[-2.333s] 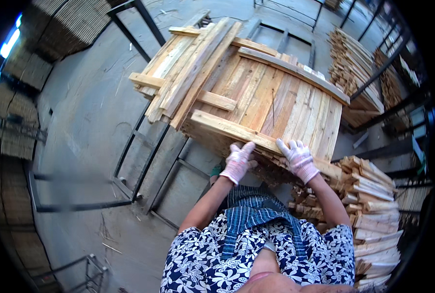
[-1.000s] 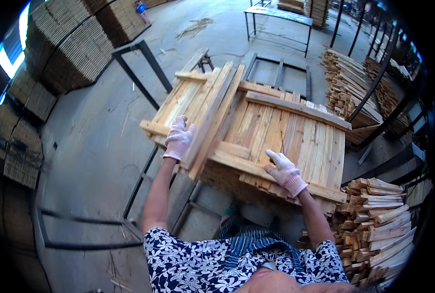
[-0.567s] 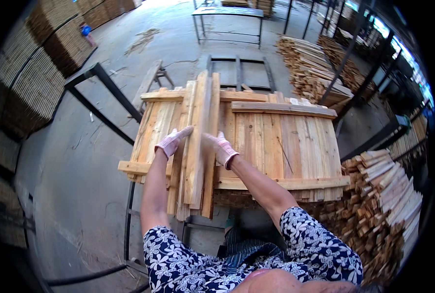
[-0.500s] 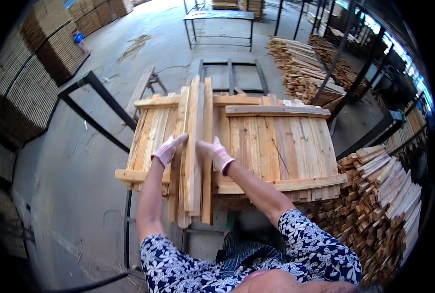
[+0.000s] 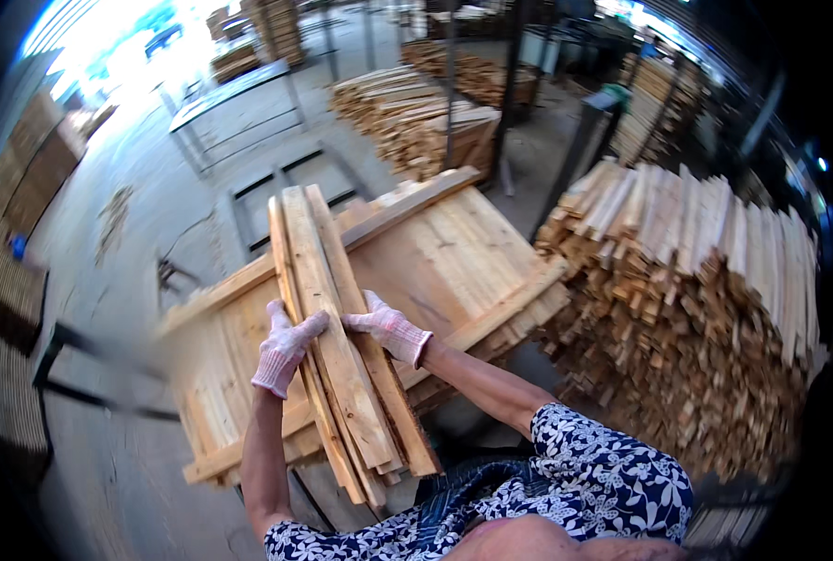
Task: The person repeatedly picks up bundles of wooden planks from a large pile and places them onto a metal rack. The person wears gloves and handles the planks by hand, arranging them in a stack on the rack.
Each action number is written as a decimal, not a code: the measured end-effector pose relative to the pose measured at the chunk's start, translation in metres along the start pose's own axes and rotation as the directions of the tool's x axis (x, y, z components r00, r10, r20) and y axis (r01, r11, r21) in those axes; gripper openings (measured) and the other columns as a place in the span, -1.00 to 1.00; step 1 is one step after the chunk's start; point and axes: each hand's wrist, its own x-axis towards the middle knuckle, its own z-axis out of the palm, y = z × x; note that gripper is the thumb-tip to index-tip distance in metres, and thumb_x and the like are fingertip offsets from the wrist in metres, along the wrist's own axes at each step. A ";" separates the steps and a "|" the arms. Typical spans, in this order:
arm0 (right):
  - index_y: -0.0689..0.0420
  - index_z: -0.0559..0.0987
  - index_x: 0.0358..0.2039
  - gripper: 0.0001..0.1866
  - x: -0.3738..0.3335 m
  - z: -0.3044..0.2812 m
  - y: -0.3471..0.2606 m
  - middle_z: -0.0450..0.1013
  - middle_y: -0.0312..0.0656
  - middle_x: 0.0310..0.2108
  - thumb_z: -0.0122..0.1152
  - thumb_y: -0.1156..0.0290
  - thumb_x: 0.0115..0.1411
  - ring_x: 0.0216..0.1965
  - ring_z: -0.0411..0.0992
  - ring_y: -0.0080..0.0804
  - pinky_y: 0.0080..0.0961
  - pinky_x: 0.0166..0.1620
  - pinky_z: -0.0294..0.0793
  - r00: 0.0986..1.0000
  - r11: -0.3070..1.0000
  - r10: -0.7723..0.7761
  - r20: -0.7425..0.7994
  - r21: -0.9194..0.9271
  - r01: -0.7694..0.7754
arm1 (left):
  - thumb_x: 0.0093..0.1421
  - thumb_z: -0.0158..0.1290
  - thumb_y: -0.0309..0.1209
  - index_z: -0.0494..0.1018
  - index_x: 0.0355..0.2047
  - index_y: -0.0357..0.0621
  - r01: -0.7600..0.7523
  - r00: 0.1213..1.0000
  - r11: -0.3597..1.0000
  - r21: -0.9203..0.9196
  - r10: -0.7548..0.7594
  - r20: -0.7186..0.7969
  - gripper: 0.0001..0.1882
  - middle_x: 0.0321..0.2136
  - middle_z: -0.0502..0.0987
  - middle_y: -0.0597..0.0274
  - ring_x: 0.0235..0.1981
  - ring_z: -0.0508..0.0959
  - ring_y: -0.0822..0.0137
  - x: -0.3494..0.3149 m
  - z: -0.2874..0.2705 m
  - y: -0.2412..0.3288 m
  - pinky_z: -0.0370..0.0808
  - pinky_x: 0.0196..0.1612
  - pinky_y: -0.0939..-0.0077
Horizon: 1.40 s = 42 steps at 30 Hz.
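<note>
A bundle of several narrow wooden boards lies lengthwise between my hands, over a wider panel of planks. My left hand, in a whitish-pink knit glove, grips the bundle's left side with its thumb laid across the top. From the right, my right hand, gloved alike, clasps the other side, its thumb raised and part of its fingers hidden. The boards' near ends jut past the panel's front edge toward my body. Whether the bundle is lifted off the panel or rests on it, I cannot tell.
A big stack of cut wooden slats rises on the right, close to the panel. Another pile of slats sits farther off. Dark metal posts stand between them. A metal-framed table is at the back left, tall board stacks far left.
My view has swung to the right, so the slat stack shows larger. The bundle is gathered more tightly, hands closed on its sides, and its near ends have come closer to my body.
</note>
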 end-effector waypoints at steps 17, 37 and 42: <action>0.16 0.42 0.24 -0.50 -0.341 -0.195 -0.191 0.45 0.08 0.11 0.10 0.29 0.32 0.11 0.46 -0.03 -0.21 0.19 0.48 0.835 0.132 -0.451 -0.316 -0.949 -0.288 | 0.13 0.18 0.14 0.12 0.40 -0.19 -0.432 0.864 0.446 0.784 0.455 0.217 -0.01 0.31 0.21 -0.27 0.30 0.27 -0.24 0.021 0.282 0.102 0.32 0.25 -0.12; -0.06 0.46 0.23 -0.29 -0.727 -0.323 -0.392 0.39 -0.05 0.07 0.04 -0.29 0.26 0.15 0.34 -0.16 -0.05 0.34 0.12 -0.073 0.066 -0.979 -0.190 0.043 -0.997 | 0.20 0.18 0.03 -0.12 0.50 0.26 -0.791 -0.356 -0.606 0.088 0.572 0.739 -0.01 0.39 0.05 -0.36 0.35 0.19 -0.37 -0.366 0.695 0.354 0.11 0.35 -0.22; -0.20 0.55 0.13 -0.44 -0.723 -0.348 -0.386 0.41 -0.14 0.00 0.11 -0.23 0.24 0.13 0.36 -0.20 -0.08 0.27 0.18 0.065 -0.046 -0.983 -0.171 -0.111 -0.993 | 0.03 0.35 0.06 0.13 0.41 0.16 -0.818 -0.488 -0.537 -0.204 0.462 0.740 0.00 0.31 0.12 -0.40 0.28 0.26 -0.36 -0.361 0.695 0.383 0.27 0.30 -0.06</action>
